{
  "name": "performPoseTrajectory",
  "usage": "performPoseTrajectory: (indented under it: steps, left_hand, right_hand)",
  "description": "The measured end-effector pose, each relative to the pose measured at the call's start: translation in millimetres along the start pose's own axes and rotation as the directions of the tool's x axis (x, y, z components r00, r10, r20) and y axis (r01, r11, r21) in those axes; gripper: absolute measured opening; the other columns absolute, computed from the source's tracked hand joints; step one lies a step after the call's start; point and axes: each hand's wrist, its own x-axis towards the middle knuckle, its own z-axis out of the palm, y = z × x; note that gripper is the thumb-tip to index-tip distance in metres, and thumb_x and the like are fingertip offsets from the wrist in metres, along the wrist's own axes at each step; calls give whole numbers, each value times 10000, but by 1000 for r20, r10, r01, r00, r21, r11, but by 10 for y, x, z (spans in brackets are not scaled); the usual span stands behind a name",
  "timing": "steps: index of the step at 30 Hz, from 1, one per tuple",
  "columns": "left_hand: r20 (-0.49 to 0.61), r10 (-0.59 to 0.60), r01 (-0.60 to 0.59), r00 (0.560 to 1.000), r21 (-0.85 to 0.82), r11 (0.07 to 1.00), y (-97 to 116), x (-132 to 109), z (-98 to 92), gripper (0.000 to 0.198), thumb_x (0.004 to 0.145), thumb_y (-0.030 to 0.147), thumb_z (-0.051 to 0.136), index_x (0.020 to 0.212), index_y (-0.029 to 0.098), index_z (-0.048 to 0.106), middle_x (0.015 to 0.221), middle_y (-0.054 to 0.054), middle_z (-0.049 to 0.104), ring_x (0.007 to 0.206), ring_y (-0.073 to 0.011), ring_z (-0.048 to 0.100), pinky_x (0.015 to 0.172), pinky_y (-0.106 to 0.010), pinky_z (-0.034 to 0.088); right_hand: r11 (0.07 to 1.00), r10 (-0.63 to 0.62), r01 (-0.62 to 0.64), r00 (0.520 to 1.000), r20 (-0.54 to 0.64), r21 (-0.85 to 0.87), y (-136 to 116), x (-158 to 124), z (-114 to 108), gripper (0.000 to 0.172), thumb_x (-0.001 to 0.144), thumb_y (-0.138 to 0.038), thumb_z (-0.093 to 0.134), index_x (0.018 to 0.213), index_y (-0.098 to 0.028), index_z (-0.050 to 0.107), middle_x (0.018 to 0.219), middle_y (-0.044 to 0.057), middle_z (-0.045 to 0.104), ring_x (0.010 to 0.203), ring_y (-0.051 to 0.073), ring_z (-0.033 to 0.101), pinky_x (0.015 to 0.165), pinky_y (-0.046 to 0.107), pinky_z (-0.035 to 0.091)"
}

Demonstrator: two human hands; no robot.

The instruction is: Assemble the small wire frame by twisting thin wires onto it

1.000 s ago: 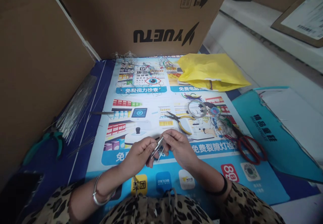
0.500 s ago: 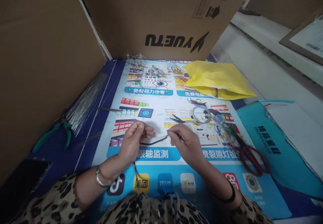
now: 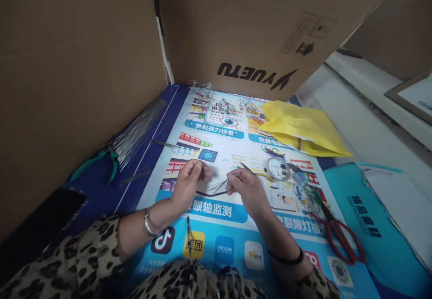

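Observation:
My left hand (image 3: 186, 186) is half closed over the printed sheet, thumb and forefinger together. Whatever it may hold is too fine to make out. To its right, my right hand (image 3: 248, 192) pinches a few thin wires (image 3: 218, 185), whose ends point toward the left hand. A dark curved cord (image 3: 211, 194) lies on the sheet beneath the wires. Just behind the right hand rest pliers with yellow handles (image 3: 265, 176), partly hidden by it. Beside them are a clear ring-shaped coil (image 3: 277, 169) and a small blue round item (image 3: 300, 177).
Left lie a bundle of straight wires (image 3: 137, 132), teal-handled pliers (image 3: 113, 168) and a dark flat object (image 3: 60, 216). Right are red-handled scissors (image 3: 347, 247), tangled wires (image 3: 308, 200), a yellow bag (image 3: 303, 128) and a teal bag (image 3: 367, 218). Cardboard (image 3: 219, 24) walls the back and left.
The camera view has shifted, so the scene sits further right and lower. The wires in my right hand show more plainly, spread apart. Both hands stay close over the same part of the sheet.

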Motion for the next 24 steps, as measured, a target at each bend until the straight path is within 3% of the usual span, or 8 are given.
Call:
performPoseTrajectory:
  steps: [5,11,15,20,24]
  left_hand:
    - [2,25,-25,1000,18,1000,-8,57,-37,223,879,361,491,815,150,522,742,2,550,644,-87,524,635,-219,422]
    - [41,-7,4,999,58,998,-4,57,-45,238,857,375,515,786,149,536,689,17,538,596,-76,496,605,-201,403]
    - [56,-9,5,998,85,996,0,55,-54,234,860,376,510,821,149,550,686,19,533,602,-73,498,610,-195,404]
    - [100,-51,37,994,133,990,30,41,-51,250,863,399,497,884,154,544,647,37,508,480,-45,424,475,-172,333]
    - [173,-128,89,977,219,972,57,17,-25,269,856,409,486,913,153,543,578,55,466,420,-47,337,405,-175,252]
  right_hand:
    - [994,73,-73,997,-7,-77,205,139,-18,262,729,-421,624,744,-165,567,533,-19,591,442,106,535,464,238,442]
    - [978,92,-102,994,-64,-182,197,134,-39,303,714,-425,609,849,-154,602,495,-43,558,402,99,512,424,228,454]
    - [964,68,-99,989,-131,-246,227,99,-58,416,717,-429,586,1018,-140,590,700,14,629,472,116,561,449,260,499]
    - [923,-48,-31,980,-194,-383,217,19,-115,404,755,-397,543,1094,-179,581,1110,98,578,576,126,592,518,304,521]
    - [777,-320,186,939,-124,-602,143,-52,-101,268,827,-319,492,1022,-195,628,1059,76,611,685,143,610,688,320,521]
